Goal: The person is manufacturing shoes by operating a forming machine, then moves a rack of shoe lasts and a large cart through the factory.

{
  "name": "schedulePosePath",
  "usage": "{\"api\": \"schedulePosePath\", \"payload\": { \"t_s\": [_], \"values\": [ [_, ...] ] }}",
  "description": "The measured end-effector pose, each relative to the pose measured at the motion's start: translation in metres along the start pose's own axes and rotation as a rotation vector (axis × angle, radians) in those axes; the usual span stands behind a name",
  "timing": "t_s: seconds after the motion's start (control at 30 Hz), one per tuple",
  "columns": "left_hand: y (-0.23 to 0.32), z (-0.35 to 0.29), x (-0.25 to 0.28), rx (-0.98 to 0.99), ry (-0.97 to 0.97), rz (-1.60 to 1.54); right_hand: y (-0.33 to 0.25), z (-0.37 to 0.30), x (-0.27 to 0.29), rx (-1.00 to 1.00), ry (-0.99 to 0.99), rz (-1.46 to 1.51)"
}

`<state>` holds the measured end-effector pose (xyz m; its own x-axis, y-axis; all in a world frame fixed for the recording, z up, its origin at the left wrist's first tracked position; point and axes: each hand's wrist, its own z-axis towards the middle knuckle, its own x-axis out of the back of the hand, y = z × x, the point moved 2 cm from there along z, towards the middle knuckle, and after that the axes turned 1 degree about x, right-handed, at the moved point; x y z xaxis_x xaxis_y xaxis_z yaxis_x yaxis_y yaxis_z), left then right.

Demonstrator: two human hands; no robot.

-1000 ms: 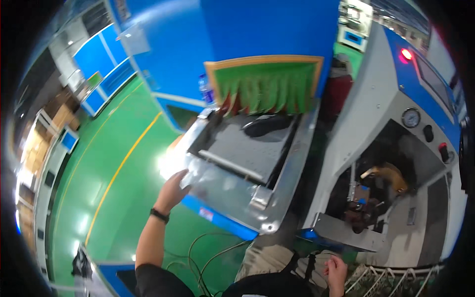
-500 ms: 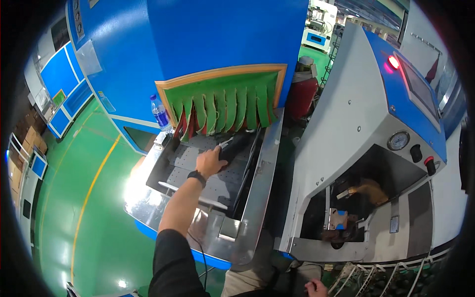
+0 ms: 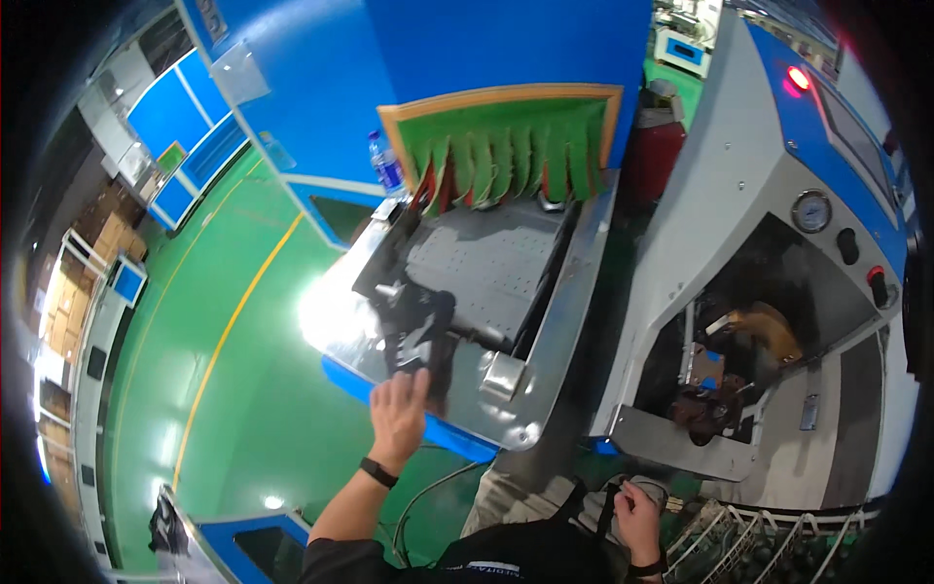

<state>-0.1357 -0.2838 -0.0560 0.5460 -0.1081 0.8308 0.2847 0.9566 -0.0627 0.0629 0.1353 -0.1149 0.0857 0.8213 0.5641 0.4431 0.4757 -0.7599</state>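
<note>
Black shoe-like item [image 3: 425, 313] is gripped by the left hand [image 3: 399, 419]; the right hand [image 3: 638, 521] curls loosely.

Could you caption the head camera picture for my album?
The left hand holds a dark item over a metal-rimmed machine bed, before green curtain strips.

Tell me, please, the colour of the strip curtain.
The strip curtain is green with some red; see head view.

A shoe-like item [image 3: 428, 305] is showing black with pale grey patches. The strip curtain [image 3: 486, 156] is displaying green, with red peeking between strips, and its frame [image 3: 506, 94] is showing tan. Dark dots are patterning the grey bed [image 3: 477, 257]. A yellow line [image 3: 233, 325] is striping the green floor [image 3: 268, 409].
</note>
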Motion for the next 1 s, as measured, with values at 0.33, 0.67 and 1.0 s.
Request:
{"api": "schedulePosePath", "payload": {
  "t_s": [0.33,0.67,1.0],
  "values": [
    [0.010,-0.003,0.008,0.320,-0.085,-0.582,-0.028,-0.016,-0.020,0.093,-0.146,-0.084],
    [-0.032,0.100,-0.017,0.288,-0.396,-0.621,-0.005,0.012,-0.029,-0.003,-0.208,-0.247],
    [-0.037,0.074,-0.039,0.078,0.018,-0.586,-0.022,0.036,-0.062,-0.109,-0.320,-0.223]
  ]
}}
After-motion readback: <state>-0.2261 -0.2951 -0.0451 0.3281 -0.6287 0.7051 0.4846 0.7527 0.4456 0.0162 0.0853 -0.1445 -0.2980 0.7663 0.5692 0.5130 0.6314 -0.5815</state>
